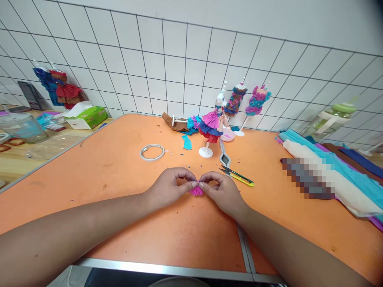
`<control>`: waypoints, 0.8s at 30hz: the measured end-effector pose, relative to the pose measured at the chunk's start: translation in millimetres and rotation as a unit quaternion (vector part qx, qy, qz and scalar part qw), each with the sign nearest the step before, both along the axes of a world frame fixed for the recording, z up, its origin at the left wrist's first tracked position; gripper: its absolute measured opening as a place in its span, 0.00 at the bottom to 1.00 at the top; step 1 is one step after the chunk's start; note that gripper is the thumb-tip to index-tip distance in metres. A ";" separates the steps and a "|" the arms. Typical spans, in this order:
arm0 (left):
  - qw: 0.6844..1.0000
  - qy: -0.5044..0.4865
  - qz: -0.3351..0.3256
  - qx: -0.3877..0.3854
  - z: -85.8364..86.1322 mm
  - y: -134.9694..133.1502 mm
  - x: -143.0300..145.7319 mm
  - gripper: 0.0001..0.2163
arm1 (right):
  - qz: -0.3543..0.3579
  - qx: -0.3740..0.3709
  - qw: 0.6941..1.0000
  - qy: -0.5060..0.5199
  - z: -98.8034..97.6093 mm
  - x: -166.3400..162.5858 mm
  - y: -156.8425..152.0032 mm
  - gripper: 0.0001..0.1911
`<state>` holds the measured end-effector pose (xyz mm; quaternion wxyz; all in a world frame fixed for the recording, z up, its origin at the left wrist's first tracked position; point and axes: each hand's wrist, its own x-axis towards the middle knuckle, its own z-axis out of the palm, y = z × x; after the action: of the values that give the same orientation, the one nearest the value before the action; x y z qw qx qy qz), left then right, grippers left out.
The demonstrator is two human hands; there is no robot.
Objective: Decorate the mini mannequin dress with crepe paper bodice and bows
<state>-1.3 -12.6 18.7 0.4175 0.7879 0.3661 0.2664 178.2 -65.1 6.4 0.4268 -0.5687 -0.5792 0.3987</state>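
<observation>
Between my two hands is a small piece of pink crepe paper (197, 191), gathered at the top and fanning out below. My left hand (171, 187) pinches its gathered top from the left. From the other side my right hand (223, 194) pinches the same spot, thumbs almost touching. Just beyond my right hand lie yellow-handled thread snips (239, 176), blades pointing left. A small mannequin (212, 124) on a white stand wears a pink, blue and red ruffled paper dress behind the hands. A roll of tape (152, 152) lies flat to the left.
Two more dressed mannequins (236, 99) stand by the tiled wall, and another lies near brown paper (176, 123). Folded crepe sheets (335, 171) and a phone-like blurred object (306, 178) lie right. A tissue pack (89, 116) and glass jar (25, 127) stand left.
</observation>
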 end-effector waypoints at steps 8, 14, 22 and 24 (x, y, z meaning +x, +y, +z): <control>0.993 -0.062 -0.020 -0.099 -5.6 5.3 1.1 0.15 | -0.008 0.026 1.000 -0.006 1.1 1.3 1.1 0.03; 0.961 -0.129 -0.095 -0.224 -8.1 13.1 -3.5 0.11 | 0.022 0.040 0.996 0.071 0.3 5.1 -1.8 0.12; 0.916 -0.150 -0.166 -0.332 -14.2 11.8 -6.1 0.10 | 0.095 0.107 0.989 0.043 2.5 8.3 -0.3 0.04; 0.917 -0.150 -0.157 -0.335 -14.4 12.3 -5.5 0.10 | 0.091 0.106 0.989 0.047 2.8 7.3 -0.4 0.03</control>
<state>-6.8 -0.3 4.3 0.7437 0.5995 0.2389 0.1745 185.5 -65.5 9.2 0.4735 -0.4461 -0.6469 0.3979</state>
